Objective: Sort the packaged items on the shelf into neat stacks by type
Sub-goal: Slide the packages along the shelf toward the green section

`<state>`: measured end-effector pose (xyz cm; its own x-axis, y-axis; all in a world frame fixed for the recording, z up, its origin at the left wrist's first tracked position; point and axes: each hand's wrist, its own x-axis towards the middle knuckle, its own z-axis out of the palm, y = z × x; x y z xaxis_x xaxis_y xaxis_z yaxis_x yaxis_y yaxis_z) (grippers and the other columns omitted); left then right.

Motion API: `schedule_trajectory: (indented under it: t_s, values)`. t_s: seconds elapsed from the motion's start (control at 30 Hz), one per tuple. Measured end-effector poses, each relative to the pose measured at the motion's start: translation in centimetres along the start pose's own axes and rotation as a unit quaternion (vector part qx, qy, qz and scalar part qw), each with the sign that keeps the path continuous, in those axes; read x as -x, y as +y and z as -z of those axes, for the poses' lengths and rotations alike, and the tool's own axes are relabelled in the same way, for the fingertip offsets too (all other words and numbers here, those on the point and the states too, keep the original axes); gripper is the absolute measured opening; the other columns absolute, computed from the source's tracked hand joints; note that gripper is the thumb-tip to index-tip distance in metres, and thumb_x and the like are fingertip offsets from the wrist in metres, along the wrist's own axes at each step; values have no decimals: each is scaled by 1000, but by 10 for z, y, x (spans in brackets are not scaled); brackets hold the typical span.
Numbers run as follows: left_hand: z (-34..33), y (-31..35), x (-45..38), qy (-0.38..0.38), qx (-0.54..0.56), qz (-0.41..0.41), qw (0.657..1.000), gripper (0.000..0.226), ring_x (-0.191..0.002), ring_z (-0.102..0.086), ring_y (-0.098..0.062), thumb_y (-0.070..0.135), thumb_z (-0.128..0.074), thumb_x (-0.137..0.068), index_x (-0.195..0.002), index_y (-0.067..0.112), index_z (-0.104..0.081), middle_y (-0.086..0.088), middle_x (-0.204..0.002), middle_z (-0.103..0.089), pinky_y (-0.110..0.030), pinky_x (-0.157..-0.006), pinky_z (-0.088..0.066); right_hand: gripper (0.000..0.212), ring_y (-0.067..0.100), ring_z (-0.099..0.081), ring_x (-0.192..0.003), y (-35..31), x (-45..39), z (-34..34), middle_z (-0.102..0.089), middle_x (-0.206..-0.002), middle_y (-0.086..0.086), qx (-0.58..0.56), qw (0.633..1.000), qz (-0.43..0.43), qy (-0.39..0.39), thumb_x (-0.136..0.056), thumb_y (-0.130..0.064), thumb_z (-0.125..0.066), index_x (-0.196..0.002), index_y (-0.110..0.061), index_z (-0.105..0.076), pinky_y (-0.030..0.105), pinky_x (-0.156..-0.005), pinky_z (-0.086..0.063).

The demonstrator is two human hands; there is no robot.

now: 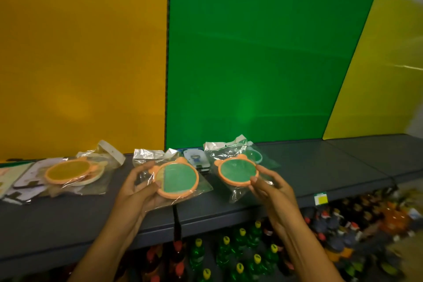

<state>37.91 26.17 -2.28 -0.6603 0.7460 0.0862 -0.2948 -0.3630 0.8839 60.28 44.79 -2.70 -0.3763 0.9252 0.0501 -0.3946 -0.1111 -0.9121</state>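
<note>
My left hand grips a round orange-rimmed mirror with small ears, sealed in a clear plastic bag, above the dark shelf. My right hand holds a second bagged orange mirror of the same kind by its lower right rim. A third mirror with a pale green rim lies on the shelf behind it, partly hidden. At the left, a pile of bagged orange mirrors rests on flat printed packs. Small packs with a blue item lie stacked between my two hands.
Yellow and green back panels rise behind the shelf. The shelf runs on to the right. A yellow price tag hangs on its front edge. Below stand several bottles with green, red and dark bodies.
</note>
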Motion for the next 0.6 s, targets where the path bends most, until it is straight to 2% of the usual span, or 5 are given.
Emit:
schedule_trajectory:
  t_s: [0.17, 0.3, 0.43, 0.6]
  values:
    - [-28, -15, -18, -4, -8, 4, 1000, 44, -77, -73, -26, -12, -51, -88, -124, 12, -54, -15, -110, -67, -36, -57, -60, 26, 26, -72, -93, -12, -22, 26, -73, -107, 18, -16, 999, 29, 36, -85, -1, -67, -111, -5, -68, 22, -68, -58]
    - [-47, -30, -45, -13, -15, 3, 1000, 43, -79, -73, -26, -10, -51, -89, -124, 14, -55, -10, -110, -67, -36, -59, -61, 27, 34, -70, -100, -16, -49, 44, -70, -111, 20, -14, 998, 33, 52, -84, 1, -67, -111, -5, -66, 24, -68, -59]
    - [-65, -45, -79, -23, -9, 4, 1000, 43, -82, -73, -26, -9, -51, -89, -126, 14, -53, -7, -111, -66, -37, -62, -61, 36, 35, -71, -98, -19, -83, 58, -67, -117, 21, 0, 998, 25, 50, -81, 4, -69, -115, -8, -62, 26, -68, -59]
    - [-84, -59, -129, -23, 15, 3, 1000, 45, -84, -72, -29, -10, -52, -89, -127, 14, -53, -10, -112, -65, -39, -64, -61, 35, 35, -69, -102, -24, -136, 63, -69, -116, 20, 26, 999, 25, 13, -83, 8, -65, -108, -16, -70, 27, -69, -59]
